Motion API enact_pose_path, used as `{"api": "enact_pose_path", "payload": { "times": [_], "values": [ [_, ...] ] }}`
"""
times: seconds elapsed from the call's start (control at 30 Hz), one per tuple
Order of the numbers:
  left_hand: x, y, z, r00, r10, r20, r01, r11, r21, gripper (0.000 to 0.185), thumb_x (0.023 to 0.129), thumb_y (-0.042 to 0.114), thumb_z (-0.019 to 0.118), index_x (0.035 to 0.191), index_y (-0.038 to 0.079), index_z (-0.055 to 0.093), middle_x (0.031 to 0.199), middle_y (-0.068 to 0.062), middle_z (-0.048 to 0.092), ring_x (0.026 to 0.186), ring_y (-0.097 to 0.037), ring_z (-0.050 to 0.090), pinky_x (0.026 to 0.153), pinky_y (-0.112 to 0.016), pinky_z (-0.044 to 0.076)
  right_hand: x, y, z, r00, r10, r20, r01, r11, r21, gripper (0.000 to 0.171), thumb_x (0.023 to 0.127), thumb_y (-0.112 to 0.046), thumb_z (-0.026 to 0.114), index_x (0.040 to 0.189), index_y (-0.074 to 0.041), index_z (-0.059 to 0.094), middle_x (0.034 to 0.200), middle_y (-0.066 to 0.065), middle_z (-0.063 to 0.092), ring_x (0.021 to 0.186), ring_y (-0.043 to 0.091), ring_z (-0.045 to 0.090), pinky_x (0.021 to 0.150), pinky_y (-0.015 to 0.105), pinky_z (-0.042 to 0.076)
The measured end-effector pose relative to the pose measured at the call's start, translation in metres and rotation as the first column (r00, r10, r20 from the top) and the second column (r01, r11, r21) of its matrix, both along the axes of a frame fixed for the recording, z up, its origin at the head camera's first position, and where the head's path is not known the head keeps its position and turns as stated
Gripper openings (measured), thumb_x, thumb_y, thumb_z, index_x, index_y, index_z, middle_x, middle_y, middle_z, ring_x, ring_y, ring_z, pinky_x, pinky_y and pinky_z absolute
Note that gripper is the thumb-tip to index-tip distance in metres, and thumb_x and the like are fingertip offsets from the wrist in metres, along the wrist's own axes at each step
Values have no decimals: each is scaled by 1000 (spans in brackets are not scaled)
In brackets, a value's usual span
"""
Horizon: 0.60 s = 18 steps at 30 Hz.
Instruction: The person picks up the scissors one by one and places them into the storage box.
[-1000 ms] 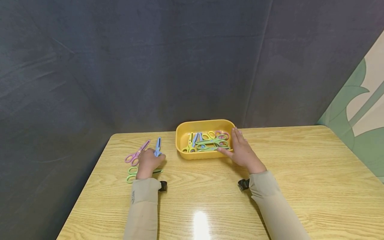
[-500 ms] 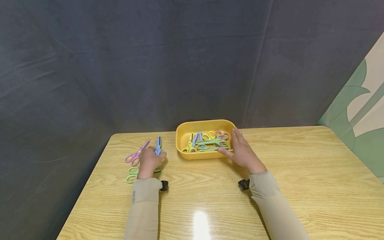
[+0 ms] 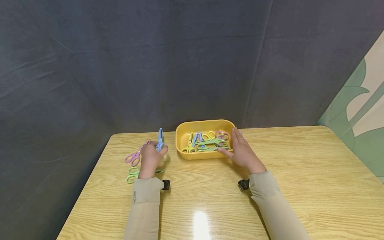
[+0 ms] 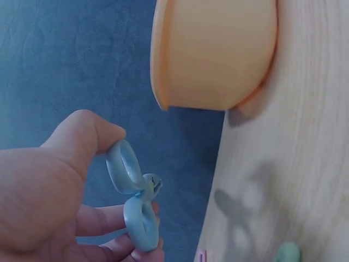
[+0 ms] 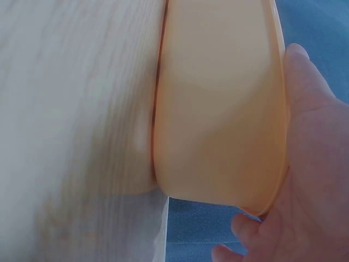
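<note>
My left hand [image 3: 151, 159] pinches a pair of light blue scissors [image 3: 160, 137] between thumb and fingers, blades pointing away. In the left wrist view the handle loops of these scissors [image 4: 140, 224] show, raised off the table with a shadow below. Pink scissors [image 3: 135, 158] lie partly behind this hand, and green scissors [image 3: 132, 175] lie under the wrist. Against the right end of a yellow bin [image 3: 198, 155] rests my right hand [image 3: 242, 151], fingers straight, thumb along the front rim. Several scissors in yellow, blue, green and pink lie inside the bin, among them green scissors [image 3: 211, 141].
The wooden table [image 3: 192, 190] carries the bin near its back edge. A dark cloth [image 3: 180, 66] hangs right behind that edge. To the right is a wall with a green leaf pattern [image 3: 360, 126].
My left hand has lifted the blue scissors off the table and moved slightly up and to the right with them. The right hand and the bin have stayed put.
</note>
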<state>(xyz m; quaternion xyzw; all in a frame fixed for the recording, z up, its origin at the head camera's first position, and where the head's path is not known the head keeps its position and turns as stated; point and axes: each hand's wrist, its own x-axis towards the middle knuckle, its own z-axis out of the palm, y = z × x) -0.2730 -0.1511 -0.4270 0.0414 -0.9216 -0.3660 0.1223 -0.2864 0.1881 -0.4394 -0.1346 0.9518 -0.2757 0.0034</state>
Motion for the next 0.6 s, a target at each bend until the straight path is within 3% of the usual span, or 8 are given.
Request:
{"api": "enact_pose_path", "payload": {
  "times": [0.17,0.4,0.6],
  "values": [
    [1,6,3,999,-5,-52,5,1000,7,33,88,18,71,104,-11,70,100,-26,68,108,-47,56,98,-58,40,0,0,1,1000,1,13,-1,1000,-7,110,96,-62,58,158,9,1,167,26,-3,154,40,-2,121,58,10],
    [0,14,2,999,-6,-53,7,1000,15,35,87,20,72,107,-9,70,101,-26,69,111,-49,52,106,-56,35,-1,0,-1,1000,7,6,-7,1000,-9,110,96,-61,58,158,10,2,167,27,-1,154,40,-3,122,58,10],
    [0,17,3,997,-13,-73,15,1000,26,35,87,20,73,108,-8,69,102,-25,69,109,-46,53,100,-54,37,0,0,-1,1000,1,9,-1,1000,-12,109,96,-60,59,158,9,1,167,26,-2,154,41,-2,122,58,11]
  ]
}}
